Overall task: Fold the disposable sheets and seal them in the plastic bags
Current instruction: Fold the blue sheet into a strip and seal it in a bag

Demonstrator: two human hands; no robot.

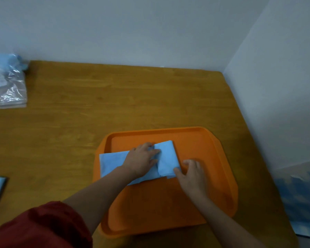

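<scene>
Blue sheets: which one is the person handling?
The sheet on the orange tray: the left hand presses it and the right hand touches its edge. The bagged sheets at far left lie untouched.

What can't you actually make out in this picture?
All in the head view.
Plastic bags: cut off by the left edge; number unclear.
Blue sheet: its middle is covered by the left hand.
Right hand: too blurred to tell whether it pinches the sheet.
Blue item at right: blurred, cut by the edge; unidentifiable.
</scene>
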